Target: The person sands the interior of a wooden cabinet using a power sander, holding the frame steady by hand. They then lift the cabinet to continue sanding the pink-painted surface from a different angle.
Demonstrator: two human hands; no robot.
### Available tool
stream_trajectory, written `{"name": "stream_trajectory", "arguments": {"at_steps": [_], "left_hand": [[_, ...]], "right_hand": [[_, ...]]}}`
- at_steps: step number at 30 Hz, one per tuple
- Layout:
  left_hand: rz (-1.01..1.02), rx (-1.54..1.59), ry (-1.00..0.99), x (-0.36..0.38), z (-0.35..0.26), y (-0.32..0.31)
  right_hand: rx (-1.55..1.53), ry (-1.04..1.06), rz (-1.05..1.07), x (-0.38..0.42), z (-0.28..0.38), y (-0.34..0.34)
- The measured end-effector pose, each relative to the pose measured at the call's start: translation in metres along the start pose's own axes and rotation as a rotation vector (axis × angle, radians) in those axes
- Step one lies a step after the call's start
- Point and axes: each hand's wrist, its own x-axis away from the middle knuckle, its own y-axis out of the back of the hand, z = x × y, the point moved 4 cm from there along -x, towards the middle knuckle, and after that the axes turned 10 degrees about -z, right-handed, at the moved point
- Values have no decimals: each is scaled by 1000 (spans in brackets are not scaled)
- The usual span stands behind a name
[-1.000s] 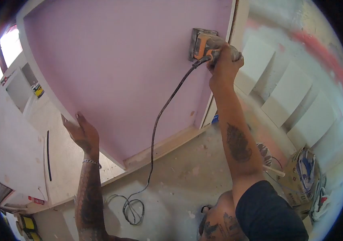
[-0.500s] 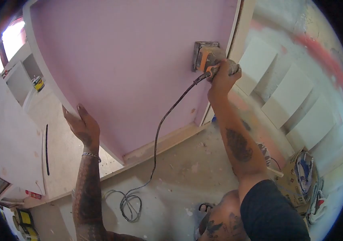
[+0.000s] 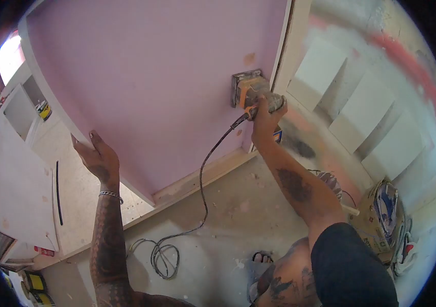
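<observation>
Sanding in progress: right hand (image 3: 260, 118) grips the orange electric palm sander (image 3: 247, 91) against the pink painted panel (image 3: 151, 77) (near its right edge); left hand (image 3: 95, 156), fingers spread, braces the panel's left edge.

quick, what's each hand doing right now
Left hand: open, fingers resting on the edge of the pink panel.
Right hand: closed on the sander, pressed against the panel.
</observation>
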Motion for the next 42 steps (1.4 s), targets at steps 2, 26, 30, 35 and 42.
{"name": "stream_trajectory", "arguments": {"at_steps": [2, 26, 30, 35, 42], "left_hand": [[-7, 12, -45, 0, 0, 0], [-9, 15, -57, 3, 3, 2], [3, 40, -29, 3, -1, 4], [23, 41, -4, 2, -5, 3], [-21, -24, -69, 1, -2, 1]], "right_hand": [[43, 42, 17, -1, 5, -1], [68, -106, 90, -3, 60, -26], [105, 32, 84, -9, 57, -26], [83, 24, 121, -16, 55, -29], [174, 208, 135, -20, 60, -35]]}}
